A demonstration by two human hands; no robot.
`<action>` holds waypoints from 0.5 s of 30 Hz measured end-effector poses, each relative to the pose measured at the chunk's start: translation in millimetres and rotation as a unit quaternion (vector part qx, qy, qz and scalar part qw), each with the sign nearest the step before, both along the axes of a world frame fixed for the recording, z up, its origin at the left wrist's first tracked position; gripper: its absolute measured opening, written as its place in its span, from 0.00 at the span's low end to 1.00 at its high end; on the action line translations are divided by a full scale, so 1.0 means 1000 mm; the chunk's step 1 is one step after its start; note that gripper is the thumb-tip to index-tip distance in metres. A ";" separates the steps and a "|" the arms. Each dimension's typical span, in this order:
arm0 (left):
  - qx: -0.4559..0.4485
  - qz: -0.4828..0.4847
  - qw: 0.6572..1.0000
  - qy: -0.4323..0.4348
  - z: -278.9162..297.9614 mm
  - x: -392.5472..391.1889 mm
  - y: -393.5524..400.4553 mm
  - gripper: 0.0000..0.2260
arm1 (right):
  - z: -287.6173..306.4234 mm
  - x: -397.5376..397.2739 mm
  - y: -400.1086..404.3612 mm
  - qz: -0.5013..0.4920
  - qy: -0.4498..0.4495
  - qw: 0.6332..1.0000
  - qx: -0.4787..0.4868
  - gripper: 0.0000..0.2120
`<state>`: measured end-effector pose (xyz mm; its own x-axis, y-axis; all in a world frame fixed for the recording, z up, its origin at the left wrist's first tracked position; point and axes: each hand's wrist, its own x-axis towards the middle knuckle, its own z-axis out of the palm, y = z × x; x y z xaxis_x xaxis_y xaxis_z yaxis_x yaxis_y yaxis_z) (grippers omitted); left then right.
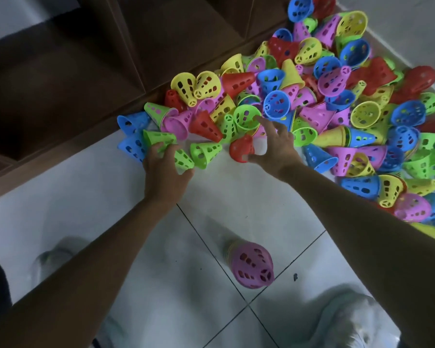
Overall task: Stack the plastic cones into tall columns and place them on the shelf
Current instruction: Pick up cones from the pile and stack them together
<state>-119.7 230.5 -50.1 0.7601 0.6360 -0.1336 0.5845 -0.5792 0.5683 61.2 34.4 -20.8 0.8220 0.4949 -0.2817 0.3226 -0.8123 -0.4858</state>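
A big heap of perforated plastic cones (pixel 312 96) in red, yellow, blue, green and pink covers the floor at the upper right. My left hand (pixel 165 169) grips a green cone (pixel 158 139) at the heap's left edge, fingers curled round it, with another green cone (pixel 182 160) right beside it. My right hand (pixel 276 144) reaches into the heap with fingers spread; its index finger touches the rim of a green cone (pixel 246 116) and its thumb lies by a red cone (pixel 242 148). A short stacked column topped by a pink cone (pixel 253 266) stands on the tiles below.
A dark brown wooden shelf (pixel 86 71) with open compartments runs along the upper left, its base bordering the heap. White floor tiles (pixel 161 247) lie under my arms. My feet in pale shoes (pixel 349 320) show at the bottom. A white wall (pixel 412 21) bounds the heap at the upper right.
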 end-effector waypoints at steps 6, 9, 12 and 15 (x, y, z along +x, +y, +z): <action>-0.047 0.024 0.999 0.006 -0.020 0.002 0.003 0.22 | -0.019 0.030 0.018 0.023 -0.002 0.999 -0.024 0.48; -0.044 0.015 0.999 0.001 -0.027 0.011 0.006 0.20 | -0.025 0.037 0.026 0.023 -0.011 0.999 -0.020 0.47; -0.059 0.023 0.998 0.004 -0.026 0.024 0.005 0.18 | -0.030 0.040 0.033 0.009 -0.011 1.000 -0.023 0.46; -0.073 0.040 0.997 0.005 -0.023 0.038 -0.002 0.15 | -0.036 0.042 0.037 0.014 -0.013 0.999 -0.033 0.46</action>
<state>-81.9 228.2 -72.9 0.7065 0.6670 -0.2365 0.6309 -0.4422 0.6375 103.3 70.9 -56.6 0.8154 0.4995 -0.2926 0.3582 -0.8324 -0.4228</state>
